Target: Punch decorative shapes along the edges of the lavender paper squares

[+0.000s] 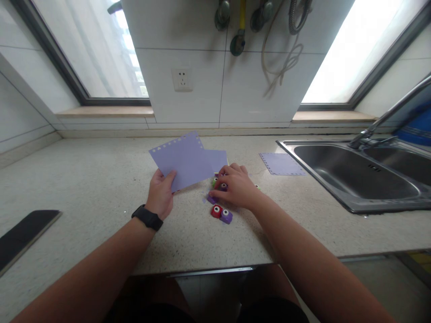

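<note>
My left hand (161, 190) grips a purple sheet of paper (183, 159) by its lower left corner, thumb on top. A row of punched holes runs along the sheet's upper edge. My right hand (237, 186) is curled over a cluster of small craft paper punches, thumb and fingers apart. Its thumb is at a purple punch (212, 198); a darker purple punch (224, 186) and part of a green punch (214, 181) show between the fingers. Closer to me, a red punch (216, 211) and another purple punch (226, 216) sit side by side.
Another purple sheet (217, 159) lies behind the held one. A purple sheet with holes around its edges (281, 164) rests left of the steel sink (353, 172). A dark flat object (27, 233) is at the far left of the speckled countertop (101, 179).
</note>
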### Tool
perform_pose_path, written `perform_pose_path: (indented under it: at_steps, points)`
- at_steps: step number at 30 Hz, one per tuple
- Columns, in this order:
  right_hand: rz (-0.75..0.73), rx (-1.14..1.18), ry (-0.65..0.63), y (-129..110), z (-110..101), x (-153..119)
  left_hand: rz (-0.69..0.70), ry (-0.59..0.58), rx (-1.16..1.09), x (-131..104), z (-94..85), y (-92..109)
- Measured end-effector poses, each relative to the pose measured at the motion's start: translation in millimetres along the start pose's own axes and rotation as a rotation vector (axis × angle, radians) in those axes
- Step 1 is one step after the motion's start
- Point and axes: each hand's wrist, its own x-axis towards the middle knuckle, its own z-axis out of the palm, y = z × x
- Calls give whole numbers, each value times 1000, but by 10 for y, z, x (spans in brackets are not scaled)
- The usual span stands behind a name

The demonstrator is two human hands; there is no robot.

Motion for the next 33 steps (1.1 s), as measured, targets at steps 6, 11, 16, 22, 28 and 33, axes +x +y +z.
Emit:
perform_pose_path:
  at_steps: [6,11,16,22,28,33]
  points:
    - [-42,3,-64,17,6,-20,-1,-4,19,-6,-4,-5]
    - [-78,-6,-85,32,7,-32,10,-14,16,-4,-9,-13]
    - [-97,-26,-100,19,5,-36,18,-29,18,-5,-5,-16]
    - [-128,-24,-107,-32,-29,-43,22,-30,17,-7,-2,-21]
    - [-132,164,-56,-1,-116,-56,32,-38,29,-1,-13,-34]
    - [-32,322,105,108,-173,-87,35,-42,30,-3,-10,-29]
